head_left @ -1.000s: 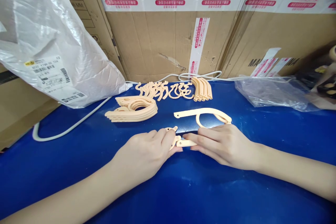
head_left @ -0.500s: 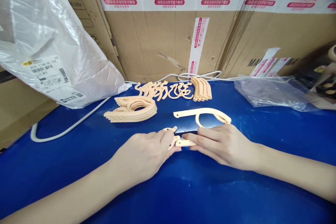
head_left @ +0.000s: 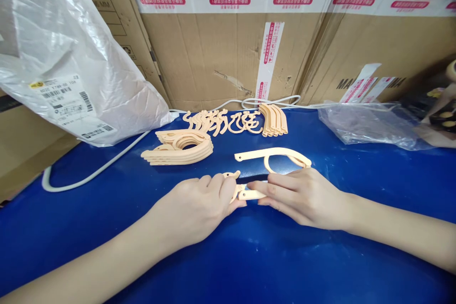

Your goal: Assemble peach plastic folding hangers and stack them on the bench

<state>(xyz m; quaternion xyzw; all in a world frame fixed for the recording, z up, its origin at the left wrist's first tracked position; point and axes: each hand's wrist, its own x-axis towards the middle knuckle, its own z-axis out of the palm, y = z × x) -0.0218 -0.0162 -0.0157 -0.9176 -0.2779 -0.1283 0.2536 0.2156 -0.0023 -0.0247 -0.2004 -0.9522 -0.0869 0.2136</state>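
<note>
My left hand is closed on a cream plastic hanger hook piece, most of which the fingers hide. Facing it, my right hand pinches a cream hanger arm whose holed end points left. The two pieces meet in the narrow gap between my fingertips; whether they are joined, I cannot tell. Just beyond my right hand shows a long curved arm with a loop, partly covered by the knuckles. Behind my left hand lies a stack of folded hangers.
Loose hooks and a bundle of curved hanger arms lie at the back of the blue table. A white plastic mailing bag stands left, a clear bag lies right. Cardboard boxes and a white cable border the table.
My left hand has turned slightly over the hook piece, covering a little more of it. The long curved arm by my right hand has shifted slightly left and down.
</note>
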